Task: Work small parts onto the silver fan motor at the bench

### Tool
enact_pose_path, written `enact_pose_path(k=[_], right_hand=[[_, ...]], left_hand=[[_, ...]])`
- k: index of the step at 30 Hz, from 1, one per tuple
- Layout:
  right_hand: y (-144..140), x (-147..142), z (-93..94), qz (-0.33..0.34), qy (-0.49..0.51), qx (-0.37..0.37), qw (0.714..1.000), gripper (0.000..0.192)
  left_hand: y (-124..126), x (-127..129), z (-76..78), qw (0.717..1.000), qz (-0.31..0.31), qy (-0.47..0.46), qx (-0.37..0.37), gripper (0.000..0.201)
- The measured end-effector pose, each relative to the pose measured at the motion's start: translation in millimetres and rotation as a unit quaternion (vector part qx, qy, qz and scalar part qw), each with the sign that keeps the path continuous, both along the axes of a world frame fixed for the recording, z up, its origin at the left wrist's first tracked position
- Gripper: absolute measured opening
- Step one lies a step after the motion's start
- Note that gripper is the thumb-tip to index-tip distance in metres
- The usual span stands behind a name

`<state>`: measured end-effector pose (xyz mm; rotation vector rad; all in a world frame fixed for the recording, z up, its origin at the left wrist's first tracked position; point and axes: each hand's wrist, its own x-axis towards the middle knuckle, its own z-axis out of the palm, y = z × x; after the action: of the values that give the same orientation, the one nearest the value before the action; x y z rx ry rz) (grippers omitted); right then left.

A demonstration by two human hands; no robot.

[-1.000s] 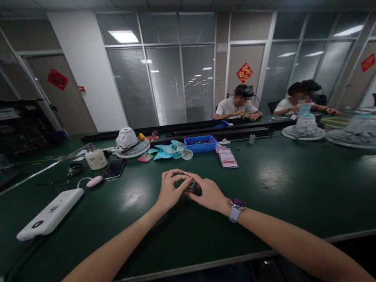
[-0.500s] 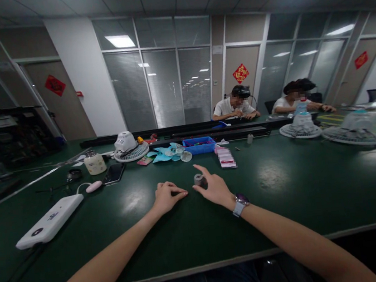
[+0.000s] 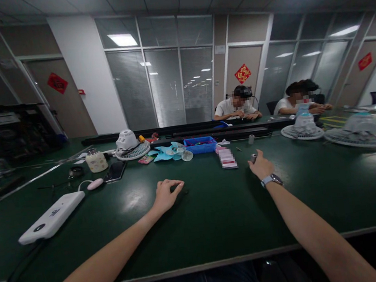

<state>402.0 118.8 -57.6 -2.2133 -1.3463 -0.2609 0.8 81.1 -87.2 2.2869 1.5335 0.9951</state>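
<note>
A: Although the green bench [image 3: 217, 210] fills most of the view, how much of it can you actually read?

B: Its near edge is cut off by the bottom of the frame. Both forearms run out of the picture too. The far side sits in dim light, where two people work with their faces blurred.

A: And the clutter on the left?

B: A white oblong device [image 3: 51, 217] lies near the edge, its markings too small to read. Past it are a white fan [image 3: 130, 146], loose teal fan blades [image 3: 170, 151] and a blue tray [image 3: 200, 144] whose contents I cannot make out. A small stack of cards [image 3: 227, 157] is blurred over.

A: What about the right hand [image 3: 261, 166]?

B: It reaches far forward, just right of the cards. A small grey part [image 3: 253, 156] shows at the fingertips, which are curled round it from behind. Most of it is hidden by the hand, so I take it as held, though not with certainty.

A: And the left hand [image 3: 167, 194]?

B: It rests on the bench, well apart from the right. Its fingers are bent loosely over something small and dark [image 3: 177, 188]; whether they grip it, I cannot tell.
</note>
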Motion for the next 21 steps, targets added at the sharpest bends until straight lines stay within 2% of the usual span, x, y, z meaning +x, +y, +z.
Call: enact_pose_path(k=[2,4,5,7,9,11,13,14,16,21], right_hand=[[-2,-12,2.4,-0.003,-0.030,0.044,0.999,0.067],[-9,-37,8.0,0.026,-0.077,0.107,0.991,0.067],[-14,-53,10.9,0.062,-0.098,0.134,0.984,0.064],[-28,-92,14.3,0.181,-0.123,0.162,0.962,0.057],[-43,-133,13.0,0.343,-0.127,0.143,0.919,0.051],[-57,-167,7.8,0.495,-0.122,0.090,0.856,0.046],[-64,-188,1.3,0.589,-0.114,0.030,0.799,0.039],[-65,-194,-1.7,0.612,-0.108,0.008,0.783,0.035],[-65,-199,-6.1,0.625,-0.091,-0.014,0.775,0.029],[-57,-190,-4.2,0.593,-0.073,0.002,0.802,0.024]], left_hand=[[0,1,1.1,1.000,0.006,-0.009,0.007,0.037],[-1,2,2.8,1.000,0.016,-0.020,0.013,0.036],[-2,3,3.6,0.999,0.022,-0.028,0.013,0.035],[-3,3,4.3,0.998,0.034,-0.045,0.011,0.034],[-3,2,4.0,0.997,0.046,-0.064,0.010,0.032],[-2,2,3.4,0.995,0.054,-0.079,0.012,0.031],[-2,1,2.9,0.994,0.057,-0.087,0.018,0.030],[-2,1,2.7,0.994,0.053,-0.089,0.022,0.029],[-2,2,2.3,0.995,0.043,-0.088,0.029,0.027],[-1,2,1.0,0.995,0.035,-0.085,0.029,0.025]])
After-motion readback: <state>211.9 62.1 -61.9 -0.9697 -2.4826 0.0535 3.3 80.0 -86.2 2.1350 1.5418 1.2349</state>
